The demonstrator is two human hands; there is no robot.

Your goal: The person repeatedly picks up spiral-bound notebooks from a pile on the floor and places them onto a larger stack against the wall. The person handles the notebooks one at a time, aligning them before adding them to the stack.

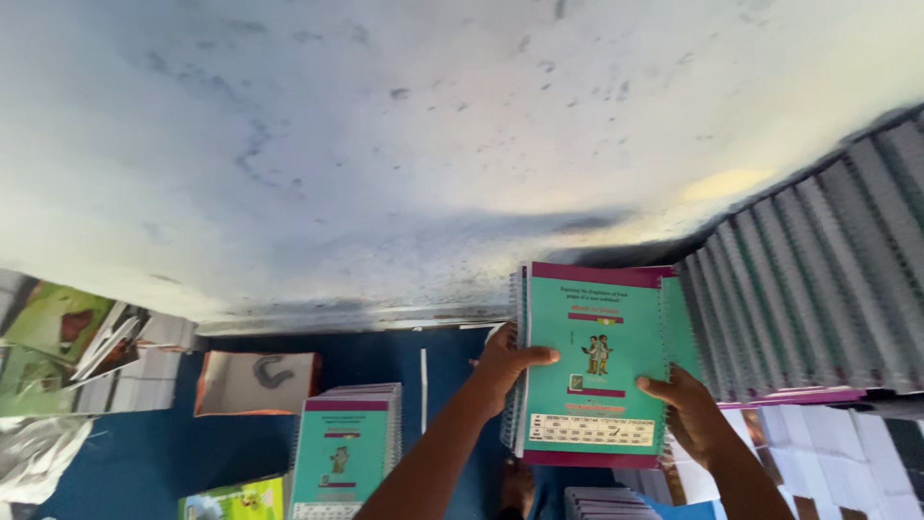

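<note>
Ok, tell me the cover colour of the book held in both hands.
Teal book with magenta bands at top and bottom; head view.

The spiral-bound notebook [595, 364] held between the left hand [502, 364] and the right hand [695, 412] has a smooth, slightly glossy teal card cover and wire coil binding. Just right of the right hand, stacked notebooks [818, 289] show grey wire coils and matt paper edges. Beyond both hands, the wall [385, 144] is rough, stained, matt plaster. Left of the left hand, the blue table surface [366, 358] looks smooth.
</note>
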